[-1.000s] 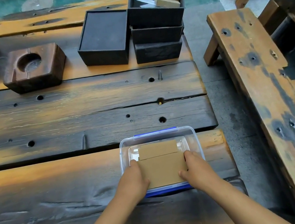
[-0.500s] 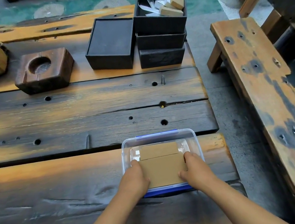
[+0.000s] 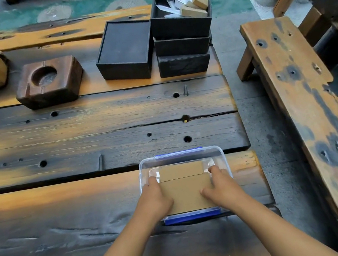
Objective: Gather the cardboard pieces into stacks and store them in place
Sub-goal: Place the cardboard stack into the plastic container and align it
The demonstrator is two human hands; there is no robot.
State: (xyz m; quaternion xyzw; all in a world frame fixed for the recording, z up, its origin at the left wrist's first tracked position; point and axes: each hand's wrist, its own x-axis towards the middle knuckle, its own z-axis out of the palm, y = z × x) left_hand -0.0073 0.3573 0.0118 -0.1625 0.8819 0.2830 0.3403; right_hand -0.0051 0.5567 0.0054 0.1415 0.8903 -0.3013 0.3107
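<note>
A clear plastic container (image 3: pixel 181 156) with blue clips sits on the near right part of the wooden table. Inside it lie brown cardboard pieces: a large stack (image 3: pixel 187 194) toward me and a narrower piece (image 3: pixel 181 171) behind it. My left hand (image 3: pixel 155 199) presses against the left edge of the large stack, fingers reaching into the container. My right hand (image 3: pixel 219 186) holds the stack's right edge the same way. Both hands grip the stack between them.
Black boxes (image 3: pixel 126 50) stand at the far side of the table, one stack (image 3: pixel 183 42) topped with small packets. Two wooden blocks with round hollows (image 3: pixel 48 81) lie at far left. A wooden bench (image 3: pixel 309 115) runs along the right, across a gap of floor.
The view has tilted slightly, so the far objects sit lower in frame. My hands and the cardboard stack stay in the container, barely moved.
</note>
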